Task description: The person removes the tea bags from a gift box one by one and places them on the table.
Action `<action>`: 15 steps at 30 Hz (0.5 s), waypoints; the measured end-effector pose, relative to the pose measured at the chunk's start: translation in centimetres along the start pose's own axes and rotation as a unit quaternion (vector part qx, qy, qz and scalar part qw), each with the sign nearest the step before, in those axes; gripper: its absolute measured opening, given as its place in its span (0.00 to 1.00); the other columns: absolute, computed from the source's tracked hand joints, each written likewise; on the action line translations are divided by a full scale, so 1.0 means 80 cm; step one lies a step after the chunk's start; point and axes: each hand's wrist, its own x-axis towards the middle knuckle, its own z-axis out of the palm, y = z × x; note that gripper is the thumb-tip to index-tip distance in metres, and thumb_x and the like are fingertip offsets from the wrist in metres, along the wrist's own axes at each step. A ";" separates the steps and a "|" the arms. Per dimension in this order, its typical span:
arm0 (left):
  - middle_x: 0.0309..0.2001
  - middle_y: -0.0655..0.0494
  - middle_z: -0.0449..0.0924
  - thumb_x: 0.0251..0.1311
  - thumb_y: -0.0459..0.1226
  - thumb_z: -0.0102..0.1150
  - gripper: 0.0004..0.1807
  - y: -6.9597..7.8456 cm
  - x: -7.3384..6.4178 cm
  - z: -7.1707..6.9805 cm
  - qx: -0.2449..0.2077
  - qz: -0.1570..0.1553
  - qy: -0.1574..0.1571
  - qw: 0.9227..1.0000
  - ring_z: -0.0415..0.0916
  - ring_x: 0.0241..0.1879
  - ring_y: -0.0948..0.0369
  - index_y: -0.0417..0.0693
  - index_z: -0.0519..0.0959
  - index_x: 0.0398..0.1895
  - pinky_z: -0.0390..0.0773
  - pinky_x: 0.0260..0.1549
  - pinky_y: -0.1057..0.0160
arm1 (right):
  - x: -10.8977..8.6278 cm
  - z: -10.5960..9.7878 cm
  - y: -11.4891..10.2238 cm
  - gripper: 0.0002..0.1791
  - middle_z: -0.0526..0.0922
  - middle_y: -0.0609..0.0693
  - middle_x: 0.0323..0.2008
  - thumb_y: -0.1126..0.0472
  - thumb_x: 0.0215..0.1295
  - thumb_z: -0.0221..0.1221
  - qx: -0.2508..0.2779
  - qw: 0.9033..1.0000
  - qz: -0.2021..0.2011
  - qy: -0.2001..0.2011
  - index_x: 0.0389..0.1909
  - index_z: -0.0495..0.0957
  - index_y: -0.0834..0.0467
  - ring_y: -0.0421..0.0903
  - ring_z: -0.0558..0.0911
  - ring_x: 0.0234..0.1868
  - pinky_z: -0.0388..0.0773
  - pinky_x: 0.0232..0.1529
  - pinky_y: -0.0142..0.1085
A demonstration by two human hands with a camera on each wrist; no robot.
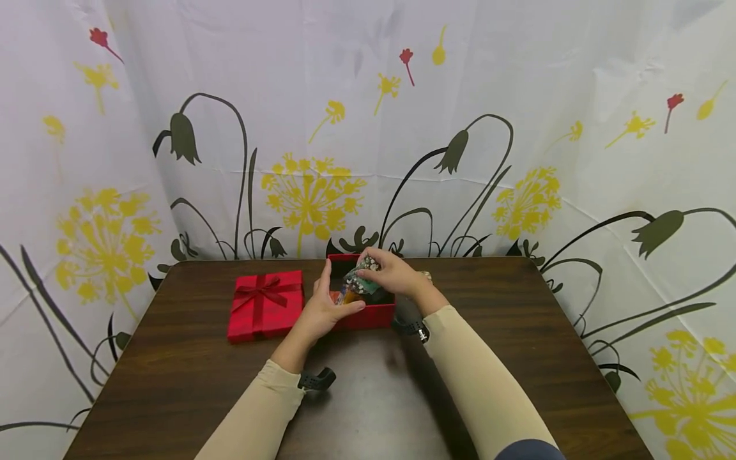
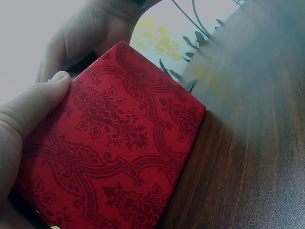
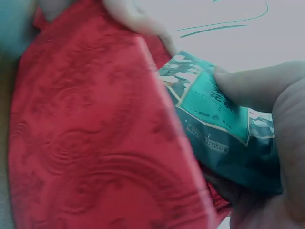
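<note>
A red patterned gift box (image 1: 368, 317), uncovered, stands near the back of the table. My left hand (image 1: 321, 312) holds its left front corner, thumb over the front rim and fingers along the left side. Between thumb and fingers my right hand (image 1: 397, 276) pinches a green printed packet (image 3: 219, 105) over the box opening. Inside the box lies something with orange and yellow wrapping (image 1: 347, 297), partly hidden by the packet. In the left wrist view the box's patterned wall (image 2: 114, 138) fills the middle, with the left thumb at its edge.
Left of the box lies a red lid (image 1: 246, 308) with a dark red ribbon bow. A small pale gold thing (image 1: 427, 275) shows behind the right wrist. The brown wooden table (image 1: 190, 383) ends at a flower-printed curtain (image 1: 356, 128).
</note>
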 end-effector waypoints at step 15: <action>0.88 0.39 0.41 0.54 0.58 0.84 0.77 0.002 -0.001 0.000 -0.001 0.000 0.004 1.000 0.52 0.83 0.34 0.73 0.30 0.91 0.58 0.78 0.27 | -0.029 0.022 0.010 0.11 0.86 0.52 0.48 0.52 0.79 0.66 0.015 0.986 -0.017 0.165 0.54 0.80 0.50 0.43 0.85 0.42 0.83 0.44 0.36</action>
